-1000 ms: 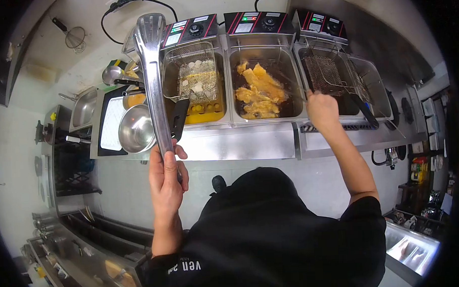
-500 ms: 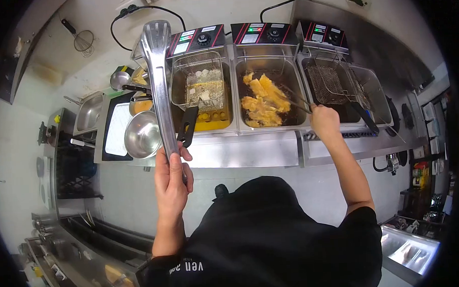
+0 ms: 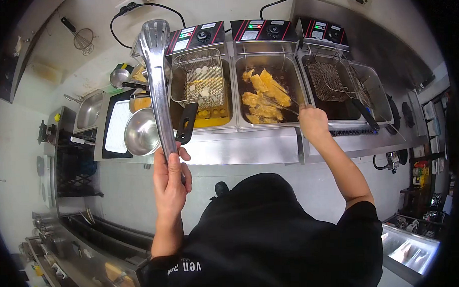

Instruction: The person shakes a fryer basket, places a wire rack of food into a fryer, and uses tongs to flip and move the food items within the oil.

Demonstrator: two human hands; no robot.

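My left hand (image 3: 171,178) is closed round the lower end of long metal tongs (image 3: 158,80), held upright with their slotted head at the top. Closed as well, my right hand (image 3: 313,121) grips thin dark chopsticks (image 3: 290,109) at the near right edge of the middle fryer (image 3: 243,124). The chopsticks reach into the dark oil among several golden battered pieces (image 3: 261,109); their tips are hard to make out. Left of them, a wire basket (image 3: 203,76) with a black handle (image 3: 188,122) holds small pale pieces over yellow oil.
At the right, another wire basket (image 3: 328,79) sits over the third fryer, its black handle (image 3: 366,114) pointing towards me. A steel bowl (image 3: 142,132) stands left of the tongs, beside a white tray (image 3: 118,128). A sink (image 3: 90,112) lies further left; a whisk (image 3: 83,42) hangs on the wall.
My right hand has moved left and slightly lower, taking the chopsticks further among the battered pieces. The left hand and tongs have hardly moved.
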